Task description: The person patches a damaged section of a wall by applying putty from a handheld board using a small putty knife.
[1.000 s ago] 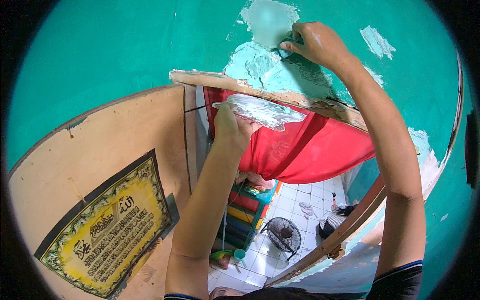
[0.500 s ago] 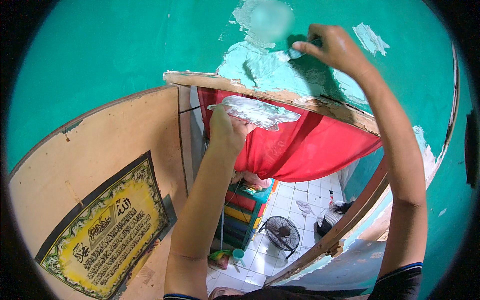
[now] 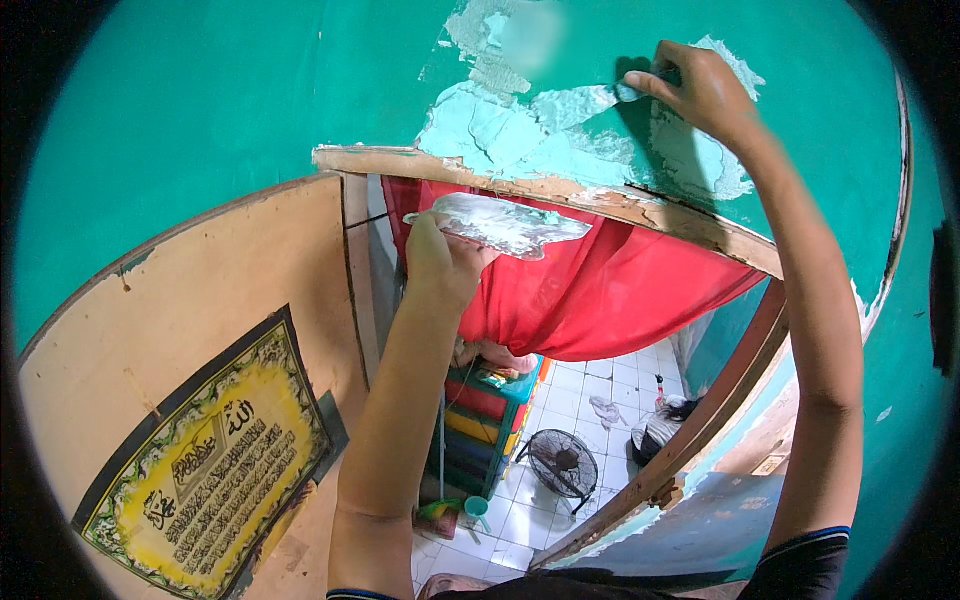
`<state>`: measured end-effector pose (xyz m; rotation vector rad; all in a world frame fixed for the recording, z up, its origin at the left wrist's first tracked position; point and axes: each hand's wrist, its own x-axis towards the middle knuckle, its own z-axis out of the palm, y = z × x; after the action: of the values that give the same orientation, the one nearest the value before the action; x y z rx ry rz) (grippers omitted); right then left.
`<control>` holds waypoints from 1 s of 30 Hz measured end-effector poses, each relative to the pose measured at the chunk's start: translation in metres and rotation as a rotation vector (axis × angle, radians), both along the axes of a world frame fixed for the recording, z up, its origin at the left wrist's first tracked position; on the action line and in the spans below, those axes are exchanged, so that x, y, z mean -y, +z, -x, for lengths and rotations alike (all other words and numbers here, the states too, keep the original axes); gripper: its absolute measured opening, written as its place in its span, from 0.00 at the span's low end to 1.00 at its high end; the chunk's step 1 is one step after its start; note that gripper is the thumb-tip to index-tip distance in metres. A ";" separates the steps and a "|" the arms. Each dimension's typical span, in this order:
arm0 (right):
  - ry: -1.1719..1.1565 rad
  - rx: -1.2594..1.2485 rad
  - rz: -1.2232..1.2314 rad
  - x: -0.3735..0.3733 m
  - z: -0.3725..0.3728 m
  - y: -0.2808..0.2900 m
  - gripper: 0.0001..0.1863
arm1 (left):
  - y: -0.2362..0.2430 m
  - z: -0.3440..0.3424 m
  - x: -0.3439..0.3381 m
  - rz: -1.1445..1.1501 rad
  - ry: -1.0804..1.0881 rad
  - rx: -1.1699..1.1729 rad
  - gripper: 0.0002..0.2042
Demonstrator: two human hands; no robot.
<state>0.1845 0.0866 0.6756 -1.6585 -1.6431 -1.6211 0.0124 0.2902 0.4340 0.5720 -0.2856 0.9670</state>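
Note:
My right hand [image 3: 705,90] is closed round the handle of a putty knife [image 3: 580,105]. Its putty-coated blade lies on or very close to the green wall [image 3: 240,90], at the right side of a pale mint putty patch [image 3: 480,130] above the doorway. With my left hand [image 3: 445,260] I hold up a flat, clear-edged palette sheet [image 3: 515,225] smeared with white and mint putty. It is just below the wooden door lintel [image 3: 560,188], in front of a red curtain [image 3: 600,290]. Most of my left fingers are hidden beneath the sheet.
Beyond the doorway a black fan [image 3: 562,463] stands on the white tiled floor [image 3: 500,520], near a colourful drawer cabinet [image 3: 480,430]. A yellow calligraphy poster [image 3: 215,465] hangs on the peach wall [image 3: 200,270]. The right door frame [image 3: 690,450] slants close to my right arm.
My right hand has moved right along the wall, and the blade has turned from slanting downward to nearly level. The view has shifted slightly; my left hand still holds the palette sheet.

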 end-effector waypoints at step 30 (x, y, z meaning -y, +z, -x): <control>0.148 -0.093 0.072 -0.070 0.032 -0.020 0.31 | -0.009 0.002 0.008 0.168 0.056 -0.047 0.22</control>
<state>0.1528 0.1570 0.6560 -1.5791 -1.7517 -1.4095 0.0108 0.2820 0.4254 0.4501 -0.1452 1.0196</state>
